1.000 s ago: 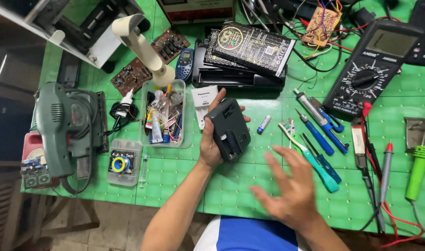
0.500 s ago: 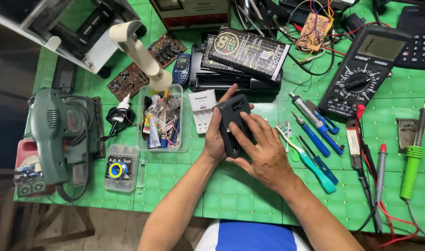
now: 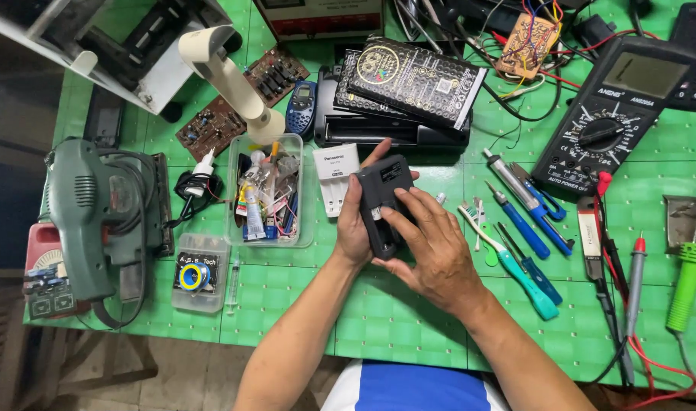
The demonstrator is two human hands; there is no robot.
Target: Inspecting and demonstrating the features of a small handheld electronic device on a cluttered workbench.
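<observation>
A black box-shaped device (image 3: pixel 383 199) is held over the green table (image 3: pixel 302 304) in front of me. My left hand (image 3: pixel 353 228) grips it from the left side and underneath, thumb up along its edge. My right hand (image 3: pixel 432 251) lies on its right side, fingers pressing on its face and lower part. A white battery charger (image 3: pixel 336 179) lies just left of the device, touching my left hand's fingers.
A clear tray of small parts (image 3: pixel 268 190) sits left of the charger. Screwdrivers (image 3: pixel 519 221) and a toothbrush (image 3: pixel 508 262) lie to the right, a multimeter (image 3: pixel 610 114) with probes further right. A green power sander (image 3: pixel 89 213) is at far left, a black printer (image 3: pixel 394 125) behind.
My right hand came up from the table's front edge and settled on the black device. My left hand has turned the device more upright and shifted slightly.
</observation>
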